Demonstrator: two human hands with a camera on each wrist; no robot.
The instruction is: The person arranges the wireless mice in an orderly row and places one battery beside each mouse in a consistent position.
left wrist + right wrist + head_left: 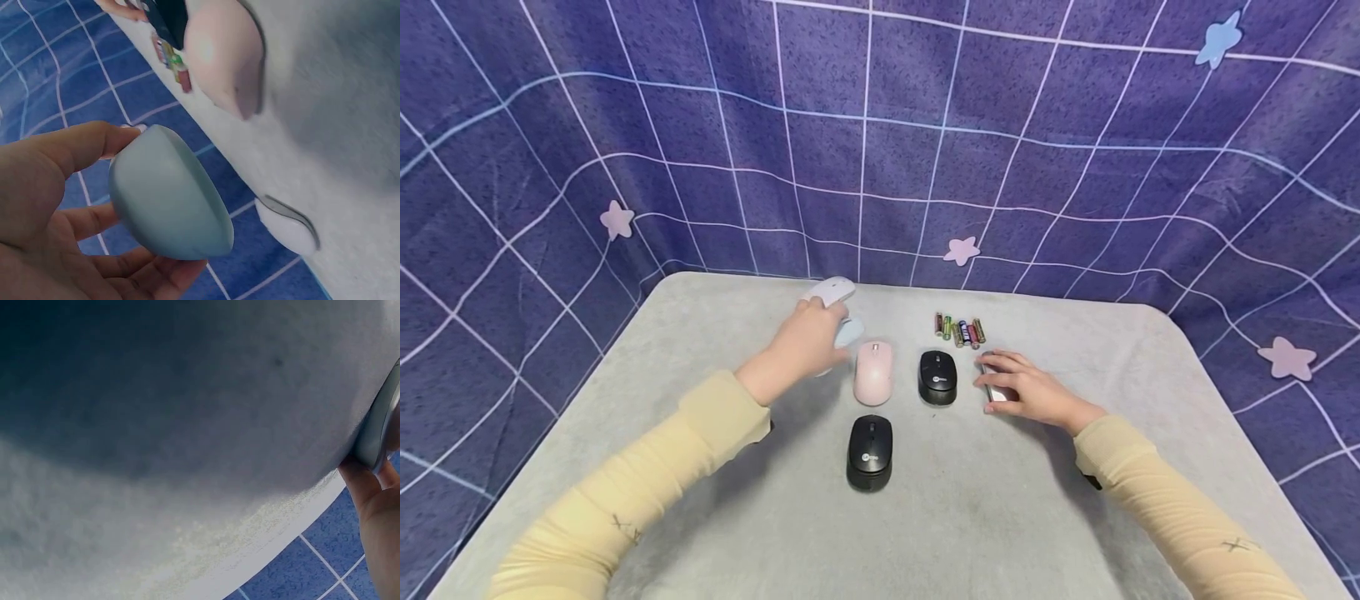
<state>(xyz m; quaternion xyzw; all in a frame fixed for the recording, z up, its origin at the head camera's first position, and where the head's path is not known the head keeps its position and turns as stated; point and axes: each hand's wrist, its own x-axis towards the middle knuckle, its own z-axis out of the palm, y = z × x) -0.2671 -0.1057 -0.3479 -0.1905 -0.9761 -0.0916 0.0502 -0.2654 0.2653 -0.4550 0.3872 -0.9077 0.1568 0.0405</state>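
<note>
My left hand grips a light blue computer mouse, thumb on one side and fingers curled round the other in the left wrist view. Over the table's far left part, the hand hides much of this mouse in the head view. A white mouse lies just beyond the left fingers. On the right, my right hand holds a grey mouse at the tabletop, its fingers spread over and around it. Only the edge of that mouse shows in the right wrist view.
Between the hands lie a pink mouse and a black mouse. Another black mouse sits nearer the front. Several small batteries form a row behind. A blue gridded cloth hangs past the table's far edge.
</note>
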